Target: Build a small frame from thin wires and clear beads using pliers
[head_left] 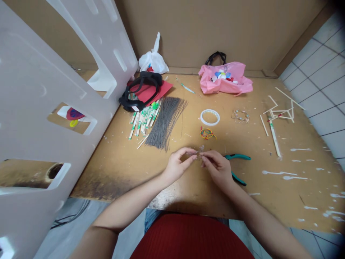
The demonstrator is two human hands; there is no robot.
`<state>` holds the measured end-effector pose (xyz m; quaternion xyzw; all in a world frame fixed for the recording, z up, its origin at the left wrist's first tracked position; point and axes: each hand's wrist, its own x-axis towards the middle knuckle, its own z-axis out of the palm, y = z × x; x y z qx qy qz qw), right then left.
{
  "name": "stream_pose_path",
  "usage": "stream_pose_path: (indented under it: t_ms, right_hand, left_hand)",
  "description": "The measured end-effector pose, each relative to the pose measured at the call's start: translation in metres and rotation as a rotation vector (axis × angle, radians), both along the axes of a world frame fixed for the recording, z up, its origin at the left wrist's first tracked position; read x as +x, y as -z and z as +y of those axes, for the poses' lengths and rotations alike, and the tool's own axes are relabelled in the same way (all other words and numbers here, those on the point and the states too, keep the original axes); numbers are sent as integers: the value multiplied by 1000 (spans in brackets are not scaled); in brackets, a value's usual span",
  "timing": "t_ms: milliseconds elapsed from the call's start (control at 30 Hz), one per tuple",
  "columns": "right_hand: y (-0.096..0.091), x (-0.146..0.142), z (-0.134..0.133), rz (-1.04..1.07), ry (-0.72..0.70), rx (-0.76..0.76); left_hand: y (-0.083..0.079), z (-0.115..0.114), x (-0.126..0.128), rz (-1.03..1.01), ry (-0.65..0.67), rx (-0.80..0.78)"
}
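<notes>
My left hand and my right hand meet above the front middle of the table, thumbs and fingertips pinched close together. Between them is a small piece of thin bent wire, whose loops stick up past the fingertips. Its finer shape is too small to make out. Just right of my right hand lie pliers with teal handles, their jaws hidden by the hand. Beyond the fingers are red, yellow and green rubber bands and a white roll of tape.
Grey wires lie in a bundle beside wrapped chopsticks, a black headset and red paper. Behind stand a white bag and a pink bag of bottle caps. A wire ring and joined sticks lie right.
</notes>
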<state>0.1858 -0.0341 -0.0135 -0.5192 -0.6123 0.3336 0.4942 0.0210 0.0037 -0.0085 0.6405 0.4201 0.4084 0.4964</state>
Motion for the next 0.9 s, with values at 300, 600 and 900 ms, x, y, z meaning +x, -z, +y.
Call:
stream_pose_path:
  t_ms: [300, 600, 900]
  right_hand:
    - [-5, -1, -6, -587, 33, 350]
    - [-5, 2, -7, -719, 94, 410]
    - [-8, -1, -8, -705, 90, 389]
  left_hand:
    - [-2, -9, 2, 14, -70, 120]
    - [2, -11, 4, 28, -28, 204]
    - [9, -4, 5, 80, -11, 460]
